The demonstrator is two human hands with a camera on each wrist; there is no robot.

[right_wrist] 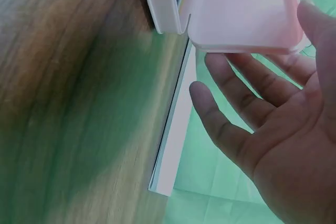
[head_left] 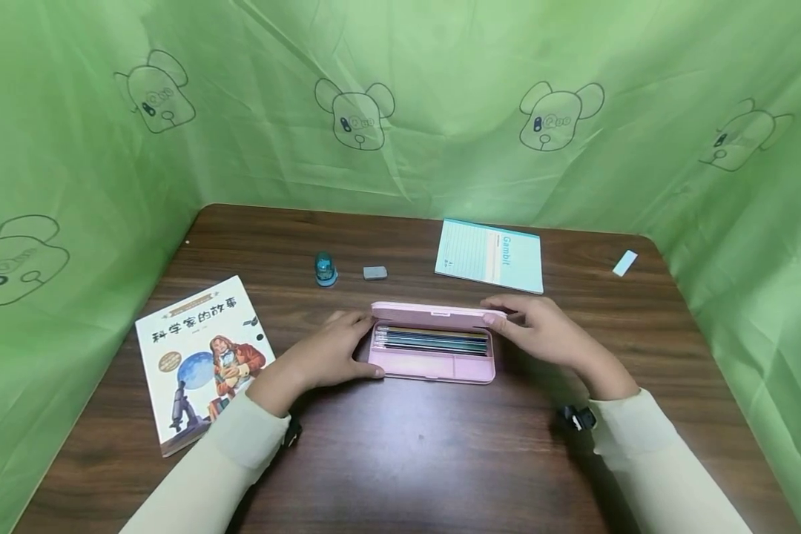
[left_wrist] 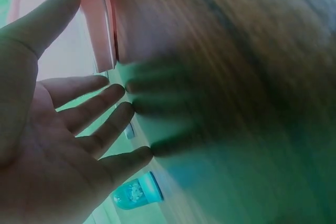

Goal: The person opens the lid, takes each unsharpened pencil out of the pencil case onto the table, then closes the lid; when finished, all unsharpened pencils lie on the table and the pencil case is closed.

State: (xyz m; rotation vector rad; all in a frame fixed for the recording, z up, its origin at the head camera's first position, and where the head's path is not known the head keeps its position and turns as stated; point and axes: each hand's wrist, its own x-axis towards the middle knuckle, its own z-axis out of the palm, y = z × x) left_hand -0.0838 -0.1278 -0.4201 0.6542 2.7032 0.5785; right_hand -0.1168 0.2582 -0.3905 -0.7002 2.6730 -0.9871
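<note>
A pink pencil case (head_left: 434, 368) lies in the middle of the brown table (head_left: 400, 460), its lid (head_left: 434, 314) raised partway over a row of pencils (head_left: 432, 340). My left hand (head_left: 343, 345) is at the case's left end, thumb by the front corner, fingers straight. In the left wrist view that left hand (left_wrist: 68, 129) is spread, with the thumb beside the pink case (left_wrist: 100, 19). My right hand (head_left: 527, 326) touches the lid's right end with relaxed fingers. The right wrist view shows the right hand (right_wrist: 273, 124) open under the tilted lid (right_wrist: 241, 9).
A picture book (head_left: 203, 360) lies at the left. Behind the case stand a small teal sharpener (head_left: 325, 268) and a grey eraser (head_left: 374, 273). A light-blue notebook (head_left: 490, 254) and a pale slip (head_left: 624, 262) lie at the back right. Green curtains enclose the table.
</note>
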